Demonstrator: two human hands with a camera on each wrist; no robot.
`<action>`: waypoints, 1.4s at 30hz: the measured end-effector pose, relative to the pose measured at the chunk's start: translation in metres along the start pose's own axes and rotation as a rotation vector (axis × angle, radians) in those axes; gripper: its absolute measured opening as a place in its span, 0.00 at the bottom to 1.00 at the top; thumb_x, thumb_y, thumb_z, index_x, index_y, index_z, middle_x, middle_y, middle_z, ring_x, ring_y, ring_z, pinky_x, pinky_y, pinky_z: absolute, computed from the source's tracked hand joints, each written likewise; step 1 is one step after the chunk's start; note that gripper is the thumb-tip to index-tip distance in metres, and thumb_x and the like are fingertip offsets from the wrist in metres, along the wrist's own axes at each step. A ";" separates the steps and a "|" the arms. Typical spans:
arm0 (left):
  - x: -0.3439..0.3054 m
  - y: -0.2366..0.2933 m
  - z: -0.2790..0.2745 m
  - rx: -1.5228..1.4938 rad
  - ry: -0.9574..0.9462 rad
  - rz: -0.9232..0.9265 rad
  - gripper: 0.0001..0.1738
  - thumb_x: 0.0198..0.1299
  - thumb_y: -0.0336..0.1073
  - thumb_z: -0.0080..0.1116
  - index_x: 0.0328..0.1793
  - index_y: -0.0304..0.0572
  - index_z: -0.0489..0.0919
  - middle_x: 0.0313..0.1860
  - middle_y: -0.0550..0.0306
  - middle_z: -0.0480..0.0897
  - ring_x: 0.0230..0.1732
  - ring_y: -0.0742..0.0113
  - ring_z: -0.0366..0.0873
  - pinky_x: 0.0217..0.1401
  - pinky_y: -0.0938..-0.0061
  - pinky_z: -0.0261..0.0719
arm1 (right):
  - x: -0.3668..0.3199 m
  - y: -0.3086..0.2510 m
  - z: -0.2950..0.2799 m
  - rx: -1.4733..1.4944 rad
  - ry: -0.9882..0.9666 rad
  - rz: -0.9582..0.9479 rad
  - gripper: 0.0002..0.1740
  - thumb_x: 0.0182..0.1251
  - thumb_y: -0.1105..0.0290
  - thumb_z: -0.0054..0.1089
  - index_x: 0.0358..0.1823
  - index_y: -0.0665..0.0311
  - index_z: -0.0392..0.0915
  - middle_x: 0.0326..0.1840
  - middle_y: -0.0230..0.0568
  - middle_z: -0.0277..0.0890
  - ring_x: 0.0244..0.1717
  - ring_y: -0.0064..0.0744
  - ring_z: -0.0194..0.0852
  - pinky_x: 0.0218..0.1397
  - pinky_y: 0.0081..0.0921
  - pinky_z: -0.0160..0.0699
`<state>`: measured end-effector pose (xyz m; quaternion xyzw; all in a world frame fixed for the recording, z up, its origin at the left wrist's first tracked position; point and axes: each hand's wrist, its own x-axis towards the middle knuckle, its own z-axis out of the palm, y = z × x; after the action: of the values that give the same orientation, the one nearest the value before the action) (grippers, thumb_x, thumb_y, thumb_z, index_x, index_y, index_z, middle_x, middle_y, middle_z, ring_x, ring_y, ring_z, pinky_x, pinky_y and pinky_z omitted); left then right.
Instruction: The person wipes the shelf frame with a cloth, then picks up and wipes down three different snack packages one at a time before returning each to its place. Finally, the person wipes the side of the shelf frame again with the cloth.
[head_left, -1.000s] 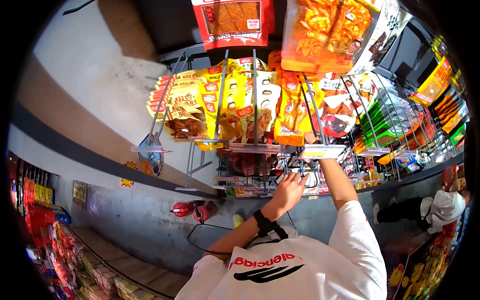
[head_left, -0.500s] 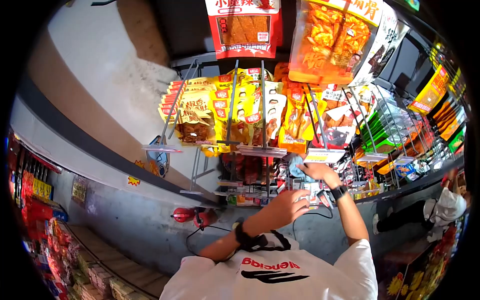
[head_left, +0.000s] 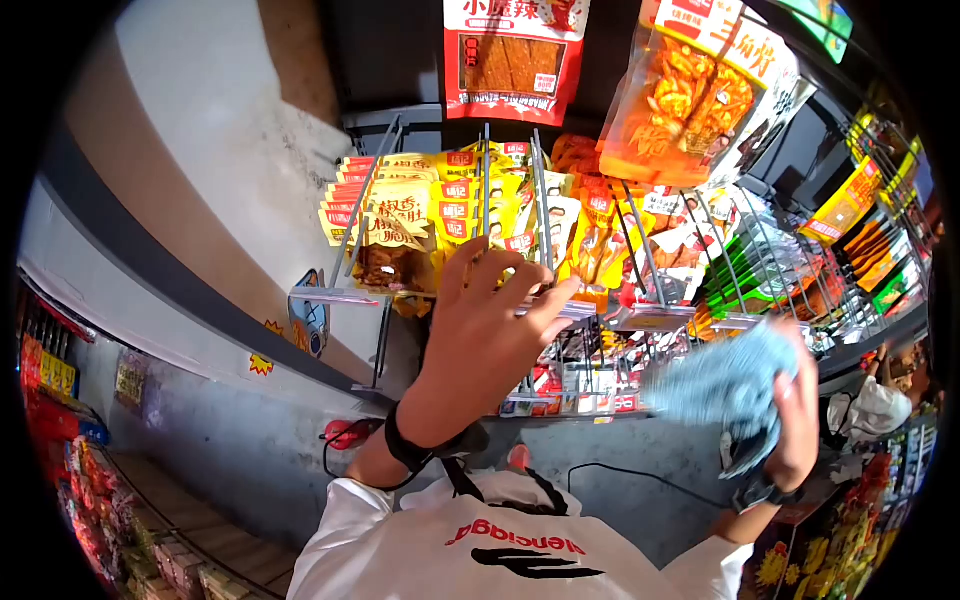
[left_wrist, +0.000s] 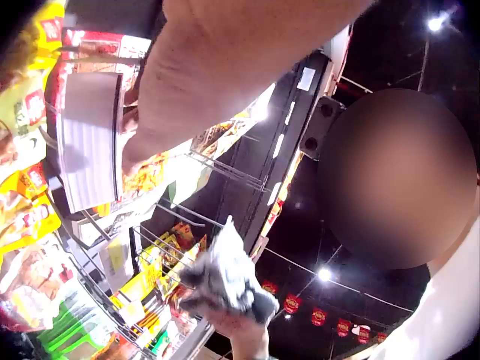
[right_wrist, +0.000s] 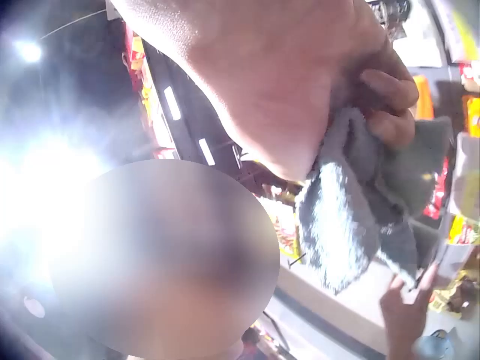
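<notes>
My right hand grips a blue-grey cloth, which hangs bunched and blurred to the right of the rack. In the right wrist view, the fingers curl into the folds of the fuzzy cloth. My left hand is raised at the front of the snack rack, with fingertips at a price tag holder on the hook ends. The left wrist view has that pale holder with fingers at its side edge; I cannot tell whether they pinch it. Yellow snack bags hang just behind this hand.
Metal hooks jut forward from the rack. Larger pouches hang above, and green packets hang at right. A red fire extinguisher stands on the floor. Another person is at far right. A black cable crosses below.
My right hand has drawn out from among the hooks with the cloth and swung right. My left hand has risen from below the rack to the tag holder.
</notes>
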<state>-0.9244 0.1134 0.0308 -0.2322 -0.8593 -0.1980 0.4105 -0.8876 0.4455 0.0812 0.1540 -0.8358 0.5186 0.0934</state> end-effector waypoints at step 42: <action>-0.026 -0.019 0.027 -0.242 0.153 0.065 0.05 0.47 0.28 0.60 0.32 0.37 0.79 0.36 0.55 0.76 0.47 0.58 0.77 0.61 0.63 0.73 | 0.362 0.007 0.249 -1.164 -0.299 -0.202 0.14 0.61 0.74 0.55 0.46 0.73 0.81 0.49 0.63 0.80 0.55 0.57 0.80 0.55 0.43 0.82</action>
<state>-0.9370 0.1060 -0.0081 -0.2920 -0.7873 -0.3038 0.4501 -1.2278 0.1670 0.0791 0.2272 -0.9675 -0.0621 0.0925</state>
